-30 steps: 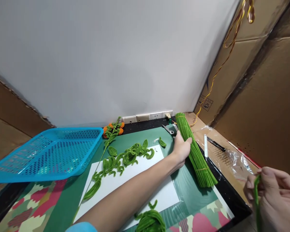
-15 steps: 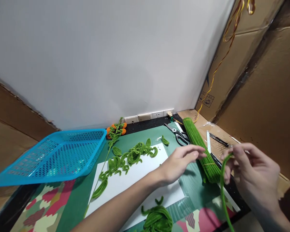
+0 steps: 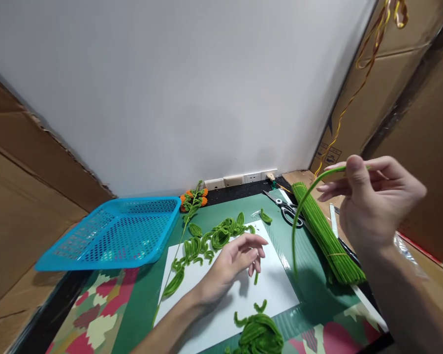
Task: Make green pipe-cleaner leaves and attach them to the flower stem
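The right hand [image 3: 372, 201] pinches a fuzzy green pipe cleaner [image 3: 297, 214], which bends down toward 7 o'clock from the fingertips. At its 8 o'clock, the left hand [image 3: 239, 258] has loosely bent, slightly spread fingers over white paper [image 3: 276, 290].

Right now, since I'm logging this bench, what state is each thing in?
Green strand: curved, held by right hand
Left hand: open, loosely curled
Green bundle: banded, lying down
Scissors: lying on mat
Blue basket: upright
Paper: flat
Plug: plugged in
Leaf pieces: bent, looped
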Available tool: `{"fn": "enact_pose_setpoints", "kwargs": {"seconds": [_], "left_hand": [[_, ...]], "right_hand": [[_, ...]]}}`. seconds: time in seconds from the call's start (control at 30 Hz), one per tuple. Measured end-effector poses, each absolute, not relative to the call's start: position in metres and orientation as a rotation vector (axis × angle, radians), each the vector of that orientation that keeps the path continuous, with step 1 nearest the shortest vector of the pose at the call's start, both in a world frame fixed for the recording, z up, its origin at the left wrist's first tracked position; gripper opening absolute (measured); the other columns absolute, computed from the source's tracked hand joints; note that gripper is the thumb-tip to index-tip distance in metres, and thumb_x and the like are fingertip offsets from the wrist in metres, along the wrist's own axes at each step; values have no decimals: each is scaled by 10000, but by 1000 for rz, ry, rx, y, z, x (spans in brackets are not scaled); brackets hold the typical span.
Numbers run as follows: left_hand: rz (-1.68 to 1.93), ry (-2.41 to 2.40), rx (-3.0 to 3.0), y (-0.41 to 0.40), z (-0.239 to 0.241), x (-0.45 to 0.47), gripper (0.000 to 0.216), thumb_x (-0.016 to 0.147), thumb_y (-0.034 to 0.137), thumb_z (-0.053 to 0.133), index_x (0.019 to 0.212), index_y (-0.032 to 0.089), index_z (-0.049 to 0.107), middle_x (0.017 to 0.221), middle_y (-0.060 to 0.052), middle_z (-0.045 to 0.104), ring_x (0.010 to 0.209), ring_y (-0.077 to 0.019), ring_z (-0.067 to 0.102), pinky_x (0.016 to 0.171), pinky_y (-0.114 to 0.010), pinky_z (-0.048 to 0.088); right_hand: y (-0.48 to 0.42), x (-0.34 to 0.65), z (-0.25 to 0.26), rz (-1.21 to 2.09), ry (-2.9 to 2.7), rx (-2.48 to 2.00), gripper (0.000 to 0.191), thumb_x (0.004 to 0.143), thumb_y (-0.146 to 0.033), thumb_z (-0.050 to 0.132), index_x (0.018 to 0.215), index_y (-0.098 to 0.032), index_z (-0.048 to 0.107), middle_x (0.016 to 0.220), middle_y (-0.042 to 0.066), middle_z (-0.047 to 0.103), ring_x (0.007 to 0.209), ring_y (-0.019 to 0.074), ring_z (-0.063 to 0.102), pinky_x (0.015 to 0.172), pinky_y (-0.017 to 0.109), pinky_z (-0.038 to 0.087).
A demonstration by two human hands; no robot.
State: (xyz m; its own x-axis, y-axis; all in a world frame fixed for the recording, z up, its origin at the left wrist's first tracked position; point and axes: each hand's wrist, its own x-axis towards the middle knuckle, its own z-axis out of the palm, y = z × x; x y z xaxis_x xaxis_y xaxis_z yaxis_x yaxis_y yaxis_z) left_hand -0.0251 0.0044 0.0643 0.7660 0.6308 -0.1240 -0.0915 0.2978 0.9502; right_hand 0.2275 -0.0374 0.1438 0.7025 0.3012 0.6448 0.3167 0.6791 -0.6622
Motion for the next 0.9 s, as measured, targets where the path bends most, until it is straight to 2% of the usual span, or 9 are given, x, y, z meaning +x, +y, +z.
{"fn": "enact_pose_setpoints", "kwargs": {"seconds": [0.1,0.2,0.33,0.43,0.53,0.63,0.77,0.9], "left_hand": [[526,513,1033,13,51,-46,494,955,481,755,1349,192,687,1203,-118,633,915,-183,626,812,-295,499],[562,556,1065,17,40,-58,490,984,438,733,1409,207,653,1289,-134,624,976,-191,631,847,-295,491],[415,602,1197,11,33,-56,480,1032,487,658,1410,191,656,1219,-156,694,982,-233,679,883,-365,512],[407,630,1284,1,29,-50,495,1024,500,669,1408,189,663,1201,-150,717,1041,-253,684,962,-401,498],[464,662,1313,-4,25,-48,420,1003,469,713,1333,215,659,1043,-71,696,923,-202,645,862,-339,496],[563,706,1347,-3,22,-48,320,999,473,715,1179,216,654,911,-6,592,819,-161,561,768,-286,459],[694,810,1360,0,20,-45,402,982,438,742,1313,265,593,1087,-22,577,926,-166,561,864,-276,446],[718,881,1415,-2,17,-43,507,982,429,738,1424,281,539,1165,-48,581,885,-168,561,850,-284,444]], "right_hand": [[-32,214,139,65,-819,-876,327,903,-407,852,788,-183,644,852,57,819,531,191,761,391,277,609],[-28,209,139,107,-804,-848,370,913,-445,838,786,-194,598,849,52,817,542,199,774,404,283,626],[-26,200,131,23,-714,-759,322,968,-414,778,841,-221,554,796,7,800,553,199,780,428,292,643],[-28,192,117,83,-687,-767,289,987,-386,751,872,-215,548,852,30,824,599,214,804,425,285,645],[-29,187,105,274,-705,-809,322,971,-405,769,857,-197,551,936,75,845,647,232,826,439,272,653],[-30,186,100,427,-700,-804,341,965,-445,771,856,-195,566,933,82,848,692,232,838,473,252,658],[-33,188,105,502,-718,-766,319,967,-445,758,850,-206,582,888,63,846,690,213,831,484,244,652],[-39,187,112,536,-753,-753,271,959,-384,747,827,-206,591,856,56,845,657,217,823,461,244,641]]}}
